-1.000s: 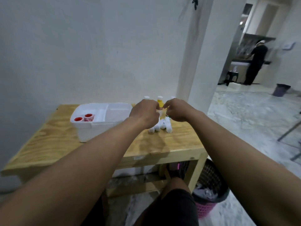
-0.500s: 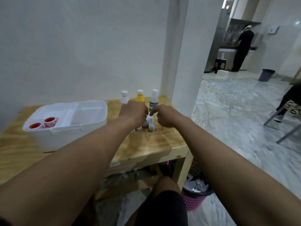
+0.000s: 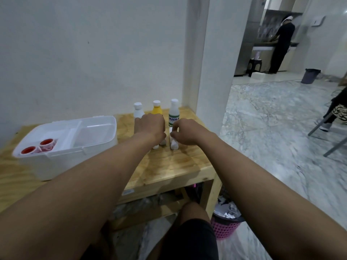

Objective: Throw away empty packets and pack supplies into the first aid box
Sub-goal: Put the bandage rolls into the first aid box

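Observation:
A white first aid box (image 3: 63, 158) stands open on the left of the wooden table (image 3: 178, 166), with two red-cored tape rolls (image 3: 38, 146) in its left compartment. Three bottles stand at the back: a white bottle (image 3: 138, 110), a yellow bottle (image 3: 157, 109) and a clear bottle with a green label (image 3: 174, 113). In front of them lie white bandage rolls (image 3: 174, 144). My left hand (image 3: 149, 127) rests palm down over the left rolls and hides them. My right hand (image 3: 185, 131) pinches the rightmost roll from above.
A pink waste basket (image 3: 225, 228) with white scraps stands on the floor under the table's right end. A white pillar (image 3: 212, 72) rises just behind the table. A person in black stands at a far counter. A chair leg shows at the right.
The view has swung right and down, so the box and bottles shifted left in the frame. Both hands have come down from the bottle tops onto the bandage rolls.

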Demonstrator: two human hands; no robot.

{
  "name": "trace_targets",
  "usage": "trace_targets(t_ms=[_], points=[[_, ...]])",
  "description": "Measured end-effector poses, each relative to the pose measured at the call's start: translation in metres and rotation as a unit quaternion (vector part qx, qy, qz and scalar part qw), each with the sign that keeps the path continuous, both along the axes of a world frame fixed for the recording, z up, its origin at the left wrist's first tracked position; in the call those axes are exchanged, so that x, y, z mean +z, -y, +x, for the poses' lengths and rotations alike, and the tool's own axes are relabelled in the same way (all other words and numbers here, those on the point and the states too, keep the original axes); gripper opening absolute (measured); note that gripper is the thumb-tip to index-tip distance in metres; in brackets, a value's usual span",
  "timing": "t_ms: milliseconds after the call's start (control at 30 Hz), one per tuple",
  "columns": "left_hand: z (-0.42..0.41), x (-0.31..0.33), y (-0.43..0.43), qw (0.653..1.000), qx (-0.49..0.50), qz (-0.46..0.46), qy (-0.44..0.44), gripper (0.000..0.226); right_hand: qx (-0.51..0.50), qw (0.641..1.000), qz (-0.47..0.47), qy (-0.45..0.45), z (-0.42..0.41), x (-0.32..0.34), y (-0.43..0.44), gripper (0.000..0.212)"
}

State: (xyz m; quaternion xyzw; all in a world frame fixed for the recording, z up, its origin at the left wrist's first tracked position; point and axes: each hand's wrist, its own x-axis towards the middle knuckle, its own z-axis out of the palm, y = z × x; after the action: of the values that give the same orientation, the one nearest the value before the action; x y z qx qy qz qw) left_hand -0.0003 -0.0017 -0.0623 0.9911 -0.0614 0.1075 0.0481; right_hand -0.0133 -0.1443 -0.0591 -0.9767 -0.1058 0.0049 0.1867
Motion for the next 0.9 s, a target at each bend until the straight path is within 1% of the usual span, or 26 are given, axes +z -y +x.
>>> trace_targets(t_ms=[100, 167, 200, 333, 433, 533, 600, 700, 833, 900], points=[[0.0, 0.0, 0.0, 1.0, 0.017, -0.008, -0.009, 0.021, -0.015, 1.0, -0.017, -0.012, 0.003, -0.003, -0.002, 0.028], [-0.001, 0.001, 0.001, 0.999, 0.021, -0.015, -0.02, 0.025, -0.03, 0.999, -0.021, -0.017, 0.006, -0.006, -0.001, 0.026], [-0.001, 0.002, 0.002, 0.999, 0.021, -0.018, -0.026, 0.025, -0.036, 0.999, -0.014, -0.015, 0.006, -0.007, 0.0, 0.025], [-0.003, 0.004, 0.009, 0.999, 0.015, -0.022, -0.046, 0.023, -0.054, 0.998, -0.002, -0.025, 0.005, -0.006, 0.006, 0.034], [-0.002, 0.003, 0.017, 0.998, 0.017, -0.025, -0.061, 0.029, -0.068, 0.997, 0.001, -0.04, 0.0, -0.002, 0.013, 0.043], [-0.002, 0.001, 0.027, 0.996, 0.029, -0.038, -0.072, 0.032, -0.075, 0.996, -0.002, -0.049, -0.005, 0.001, 0.021, 0.043], [-0.003, 0.002, 0.031, 0.995, 0.03, -0.057, -0.07, 0.029, -0.083, 0.995, -0.002, -0.05, -0.008, 0.003, 0.027, 0.043], [-0.006, 0.008, 0.034, 0.993, 0.03, -0.097, -0.061, 0.033, -0.088, 0.995, 0.007, -0.041, -0.013, 0.012, 0.035, 0.047], [-0.009, 0.028, 0.025, 0.987, 0.036, -0.153, -0.044, 0.033, -0.09, 0.995, 0.027, -0.03, -0.017, 0.032, 0.034, 0.06], [-0.009, 0.042, 0.012, 0.982, 0.037, -0.184, -0.032, 0.034, -0.091, 0.995, 0.042, -0.022, -0.019, 0.044, 0.026, 0.055]])
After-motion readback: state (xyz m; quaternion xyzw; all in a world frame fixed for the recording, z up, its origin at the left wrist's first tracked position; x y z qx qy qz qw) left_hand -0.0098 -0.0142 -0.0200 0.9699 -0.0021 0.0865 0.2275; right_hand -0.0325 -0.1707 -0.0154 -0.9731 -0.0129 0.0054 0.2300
